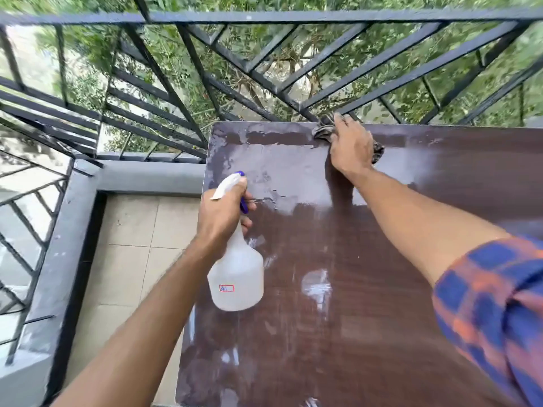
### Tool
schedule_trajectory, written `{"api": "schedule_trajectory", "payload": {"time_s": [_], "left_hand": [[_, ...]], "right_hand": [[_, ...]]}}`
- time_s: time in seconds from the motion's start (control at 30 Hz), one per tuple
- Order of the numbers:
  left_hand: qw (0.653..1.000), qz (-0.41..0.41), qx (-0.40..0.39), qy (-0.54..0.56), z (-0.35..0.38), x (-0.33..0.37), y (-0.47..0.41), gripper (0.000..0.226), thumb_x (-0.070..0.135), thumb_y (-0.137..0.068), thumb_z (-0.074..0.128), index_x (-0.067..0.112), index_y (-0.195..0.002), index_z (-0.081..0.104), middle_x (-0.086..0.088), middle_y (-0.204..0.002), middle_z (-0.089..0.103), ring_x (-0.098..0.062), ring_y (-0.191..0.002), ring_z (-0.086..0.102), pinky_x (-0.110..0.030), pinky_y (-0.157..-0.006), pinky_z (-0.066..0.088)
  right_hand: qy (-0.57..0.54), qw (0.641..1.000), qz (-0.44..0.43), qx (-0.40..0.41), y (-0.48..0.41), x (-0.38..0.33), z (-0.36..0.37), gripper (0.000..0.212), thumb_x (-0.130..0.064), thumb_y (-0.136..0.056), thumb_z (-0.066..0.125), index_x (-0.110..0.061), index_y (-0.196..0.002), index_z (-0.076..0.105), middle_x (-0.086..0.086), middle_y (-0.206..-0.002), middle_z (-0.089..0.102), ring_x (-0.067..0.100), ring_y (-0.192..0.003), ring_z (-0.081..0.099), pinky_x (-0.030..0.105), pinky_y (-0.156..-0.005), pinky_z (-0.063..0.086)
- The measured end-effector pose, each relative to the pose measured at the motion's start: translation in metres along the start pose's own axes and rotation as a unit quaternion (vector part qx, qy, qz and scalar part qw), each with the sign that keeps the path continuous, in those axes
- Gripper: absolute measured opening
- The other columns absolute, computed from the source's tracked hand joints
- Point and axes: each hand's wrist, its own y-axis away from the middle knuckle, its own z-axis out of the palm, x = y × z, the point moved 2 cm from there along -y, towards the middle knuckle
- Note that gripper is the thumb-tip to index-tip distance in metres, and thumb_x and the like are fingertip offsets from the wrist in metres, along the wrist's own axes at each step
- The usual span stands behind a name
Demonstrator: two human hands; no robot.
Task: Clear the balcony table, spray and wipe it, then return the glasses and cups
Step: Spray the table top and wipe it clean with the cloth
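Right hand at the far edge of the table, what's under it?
A dark crumpled cloth sits under the right hand, showing past the fingers and beside the wrist. The hand covers its middle and the table beneath.

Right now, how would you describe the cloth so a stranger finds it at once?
Find the brown table beside the black railing. At its far edge, the right hand presses on a dark, crumpled cloth. Unlike the white spray bottle in the left hand, it is soft.
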Motion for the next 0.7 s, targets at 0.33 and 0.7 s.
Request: {"api": "schedule_trajectory", "payload": {"time_s": [0.33,0.7], "left_hand": [[0.999,0.0,-0.015,0.029,-0.026,0.005,-0.033,0.034,0.029,-0.103,0.056,0.003,-0.083,0.065,-0.011,-0.069,0.069,-0.02,-0.037,0.047,-0.025,-0.04,0.04],[0.997,-0.013,0.022,0.072,-0.074,0.002,-0.022,0.03,0.027,-0.102,0.055,0.011,-0.078,0.063,-0.01,-0.07,0.066,-0.021,-0.038,0.046,-0.023,-0.04,0.038]], "right_hand": [[-0.036,0.987,-0.154,0.015,0.095,0.015,0.008,0.048,-0.021,-0.093,0.056,-0.013,-0.14,0.056,0.014,-0.139,0.06,0.036,-0.127,0.056,0.051,-0.107,0.043],[-0.026,0.956,-0.288,-0.056,0.086,-0.178,0.049,0.049,-0.014,-0.09,0.061,-0.013,-0.139,0.056,0.012,-0.141,0.058,0.034,-0.122,0.058,0.047,-0.102,0.044]]}}
